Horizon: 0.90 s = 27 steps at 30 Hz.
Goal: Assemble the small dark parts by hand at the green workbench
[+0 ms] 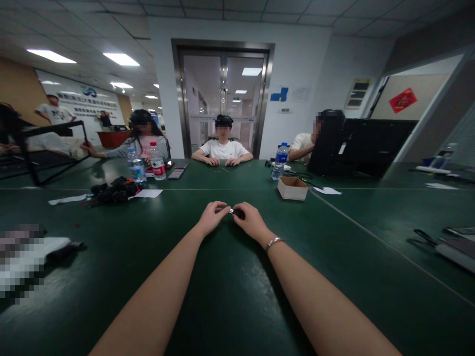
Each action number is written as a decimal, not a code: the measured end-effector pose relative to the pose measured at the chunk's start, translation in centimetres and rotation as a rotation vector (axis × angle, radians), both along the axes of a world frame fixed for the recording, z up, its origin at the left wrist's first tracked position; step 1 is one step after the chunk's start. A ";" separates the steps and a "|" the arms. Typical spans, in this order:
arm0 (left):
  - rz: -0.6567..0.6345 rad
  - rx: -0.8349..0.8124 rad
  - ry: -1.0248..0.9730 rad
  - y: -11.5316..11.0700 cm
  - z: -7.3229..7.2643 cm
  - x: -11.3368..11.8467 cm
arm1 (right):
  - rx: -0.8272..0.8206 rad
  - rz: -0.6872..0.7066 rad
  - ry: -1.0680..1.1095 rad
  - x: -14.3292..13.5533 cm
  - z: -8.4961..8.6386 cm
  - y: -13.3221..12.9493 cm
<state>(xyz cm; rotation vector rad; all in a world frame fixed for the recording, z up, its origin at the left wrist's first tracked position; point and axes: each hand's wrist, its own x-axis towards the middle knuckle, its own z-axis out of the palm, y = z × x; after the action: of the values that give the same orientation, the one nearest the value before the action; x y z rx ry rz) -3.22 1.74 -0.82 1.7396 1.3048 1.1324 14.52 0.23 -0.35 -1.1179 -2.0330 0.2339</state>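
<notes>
Both hands meet above the green table (230, 277), near the middle of the head view. A small dark object with a silver end (237, 213) lies between them, pointing left. My right hand (251, 220) has its fingers closed round the dark part, and a silver bracelet (274, 242) circles that wrist. At the silver end, the thumb and fingertips of my left hand (213, 217) come together in a pinch. What exactly the small object is cannot be made out.
A small open box (293, 189) and a water bottle (279, 162) stand ahead to the right. Ahead left are a black tangled heap (116, 191), two bottles and phones (177, 172). Black monitors (371, 146) stand at right. Several people sit across the table.
</notes>
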 end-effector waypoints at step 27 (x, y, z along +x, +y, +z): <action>-0.093 -0.015 0.078 -0.3 0.1 0.3 | -0.015 0.008 -0.066 -0.1 0.2 -0.2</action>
<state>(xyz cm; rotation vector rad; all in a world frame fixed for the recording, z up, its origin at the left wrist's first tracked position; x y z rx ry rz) -2.94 1.49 -0.72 1.8305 1.2610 1.0090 14.41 -0.01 -0.11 -1.1407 -2.0976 0.2198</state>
